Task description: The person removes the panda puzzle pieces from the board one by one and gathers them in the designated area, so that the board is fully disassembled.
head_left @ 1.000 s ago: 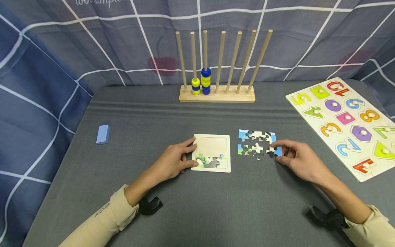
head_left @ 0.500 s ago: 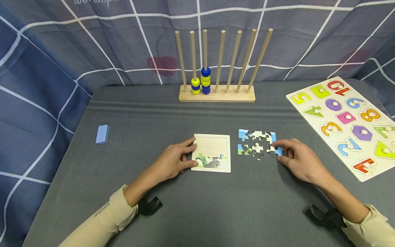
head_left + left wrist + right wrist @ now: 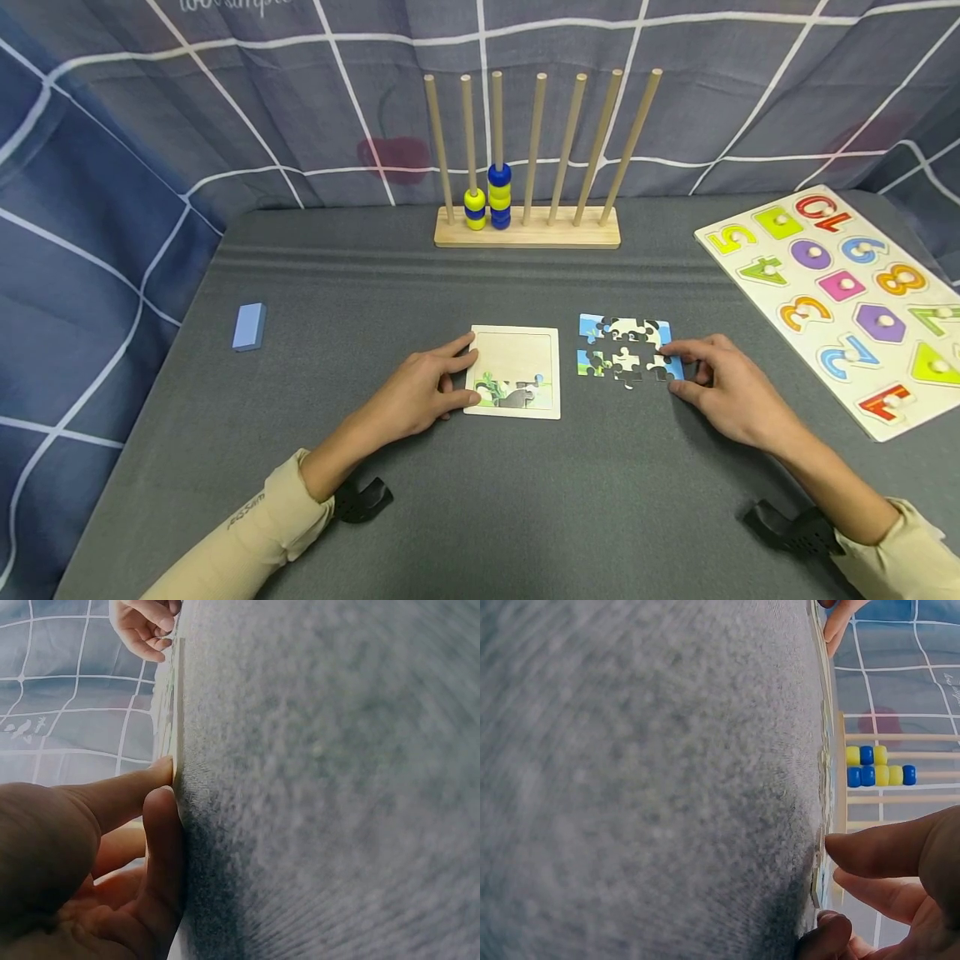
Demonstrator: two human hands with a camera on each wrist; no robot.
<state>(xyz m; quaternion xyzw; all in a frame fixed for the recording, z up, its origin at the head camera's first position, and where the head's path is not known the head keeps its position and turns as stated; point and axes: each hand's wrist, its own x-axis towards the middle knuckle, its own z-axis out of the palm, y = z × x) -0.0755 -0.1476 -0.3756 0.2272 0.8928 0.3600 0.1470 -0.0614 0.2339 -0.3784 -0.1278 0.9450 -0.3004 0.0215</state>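
A square wooden puzzle tray (image 3: pixel 517 348) lies in mid-table, its lower part filled with pieces showing green plants and grey. My left hand (image 3: pixel 432 385) rests along its left edge, index and middle fingers extended toward the upper corner, thumb on the lower border. Right of the tray, panda puzzle pieces (image 3: pixel 626 364) lie in two rows. My right hand (image 3: pixel 723 385) pinches the lower-right blue and black-and-white puzzle piece (image 3: pixel 673 366) between index finger and thumb, flat beside its neighbours. In the right wrist view, the thumb (image 3: pixel 855 851) is right at the pieces' thin edge.
A wooden peg rack (image 3: pixel 528 237) with yellow and blue beads on two pegs stands at the back. A number-and-shape puzzle board (image 3: pixel 840 317) lies at right. A light blue block (image 3: pixel 249 327) is at left. A checked cloth (image 3: pixel 322 108) hangs behind the grey table.
The right hand has shifted the lower-right puzzle piece very slightly left and turned it a little, closer to its row. The left hand and tray stay in place.
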